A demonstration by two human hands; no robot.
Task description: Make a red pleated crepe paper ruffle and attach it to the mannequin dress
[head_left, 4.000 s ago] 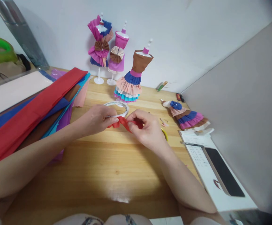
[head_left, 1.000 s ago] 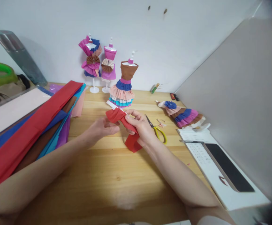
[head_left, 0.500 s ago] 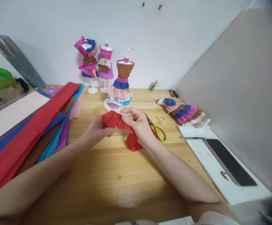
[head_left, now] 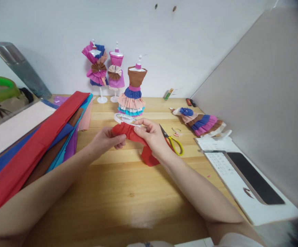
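Note:
A strip of red crepe paper (head_left: 128, 131) is stretched between my two hands, gathered into folds along its top edge. My left hand (head_left: 108, 139) pinches its left end between thumb and fingers. Further right, my right hand (head_left: 151, 135) is closed on the gathered part, thumb on top. The strip's loose tail hangs below the right hand to the table. Just behind the folds lies a white roll of tape (head_left: 120, 118). Scissors (head_left: 175, 144) with yellow handles rest right of my right hand, partly hidden by it.
Folded crepe paper sheets (head_left: 48, 137) cover the left side. Small dress forms (head_left: 137, 79) in paper dresses stand at the back by the wall. Another paper dress (head_left: 200, 121) lies at right, beyond a white board (head_left: 264, 212). A glue stick (head_left: 169, 94) stands near the wall.
My left thumb has shifted to lie across the front of the red paper's left end. The paper's loose tail has moved slightly right. My right hand keeps its grip.

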